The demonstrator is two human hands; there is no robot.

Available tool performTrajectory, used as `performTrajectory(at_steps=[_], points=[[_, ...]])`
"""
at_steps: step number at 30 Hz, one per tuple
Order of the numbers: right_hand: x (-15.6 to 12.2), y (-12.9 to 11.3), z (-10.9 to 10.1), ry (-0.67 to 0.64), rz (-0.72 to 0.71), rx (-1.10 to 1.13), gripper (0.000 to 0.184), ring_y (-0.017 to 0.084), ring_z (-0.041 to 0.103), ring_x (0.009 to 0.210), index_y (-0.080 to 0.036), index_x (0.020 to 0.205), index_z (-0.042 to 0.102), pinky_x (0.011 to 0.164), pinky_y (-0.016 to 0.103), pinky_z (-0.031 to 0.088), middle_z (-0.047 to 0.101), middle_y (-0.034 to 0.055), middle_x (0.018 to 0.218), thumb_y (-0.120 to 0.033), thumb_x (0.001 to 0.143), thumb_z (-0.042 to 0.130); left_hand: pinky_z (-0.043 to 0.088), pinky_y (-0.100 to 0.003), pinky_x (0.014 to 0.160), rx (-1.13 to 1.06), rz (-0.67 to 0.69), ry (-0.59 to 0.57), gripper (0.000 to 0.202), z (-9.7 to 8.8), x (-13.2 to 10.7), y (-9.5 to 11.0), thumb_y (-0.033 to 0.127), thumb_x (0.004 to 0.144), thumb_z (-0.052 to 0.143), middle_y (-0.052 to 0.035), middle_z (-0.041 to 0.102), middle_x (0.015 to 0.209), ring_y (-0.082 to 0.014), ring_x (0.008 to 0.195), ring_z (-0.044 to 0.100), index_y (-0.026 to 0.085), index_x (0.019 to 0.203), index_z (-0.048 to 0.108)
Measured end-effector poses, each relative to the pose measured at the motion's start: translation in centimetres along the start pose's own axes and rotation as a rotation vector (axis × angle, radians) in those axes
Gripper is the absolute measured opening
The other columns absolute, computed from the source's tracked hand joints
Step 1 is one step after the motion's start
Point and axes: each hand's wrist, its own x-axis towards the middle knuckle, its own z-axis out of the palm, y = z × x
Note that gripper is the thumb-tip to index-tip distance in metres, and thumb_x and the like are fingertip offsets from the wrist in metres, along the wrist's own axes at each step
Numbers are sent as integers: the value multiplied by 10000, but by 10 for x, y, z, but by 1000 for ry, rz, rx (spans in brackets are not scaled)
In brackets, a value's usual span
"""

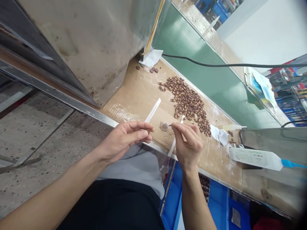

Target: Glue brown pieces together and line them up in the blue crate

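Observation:
My left hand (130,136) is over the front edge of the cardboard-topped bench, thumb laid against curled fingers; anything between them is hidden. My right hand (188,140) pinches at its fingertips something too small to make out. Just left of those fingertips a small clear round piece (165,126) shows over the cardboard. White tape strips (153,110) lie on either side of it. Behind my right hand spreads a pile of small brown-and-gold parts (188,100).
A white bottle with a blue nozzle (256,158) lies at the right, near crumpled white paper (219,134). Several dark discs (153,70) sit at the back by a metal housing (96,41). A black cable (203,60) crosses behind. Blue crates (218,193) stand below the bench.

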Motion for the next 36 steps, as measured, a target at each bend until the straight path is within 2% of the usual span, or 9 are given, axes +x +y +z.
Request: performTrajectory(at_steps=[12,17,21,26,31,36], points=[[-2,-4,1,9,-37,4,251,255,750,998,-362,1215,855,933,453,605,874,-2,1104,-174,1088,749,688,-257,880,-38,4,0,221,0,-1,0,245,909,964,-60,836,1022,-160,883,807,171,1107,899],[-3,-2,2,13,-21,-16,231,272,754,989,-370,1206,863,926,475,611,876,6,1097,-208,1095,741,690,-255,877,-33,-5,6,228,0,-1,-1,253,914,962,-63,844,1024,-163,886,814,176,1120,901],[-1,-5,-1,82,-34,15,257,277,779,980,-388,1211,862,918,482,619,879,-2,1092,-193,1070,774,696,-252,856,-75,-7,-13,217,4,2,-1,234,909,963,-60,845,1012,-160,867,814,168,1107,901],[3,-12,-7,214,27,53,266,282,800,975,-395,1196,859,926,497,627,875,-8,1080,-181,1048,801,692,-213,848,-194,-45,-73,211,15,9,-2,209,899,970,-71,868,1049,-142,858,822,162,1094,906],[5,-15,-12,187,90,80,220,254,775,931,-355,1156,865,876,447,616,865,0,1028,-176,1060,781,698,-197,820,-251,-81,-139,210,21,16,-8,209,909,965,-69,869,1062,-138,853,828,153,1102,902],[3,-34,-19,295,273,317,180,251,793,964,-334,1121,877,877,439,643,854,19,1033,-191,1025,825,699,-207,862,-259,-90,-167,185,26,20,-11,179,937,937,-71,867,1100,-142,893,829,159,1116,898]])
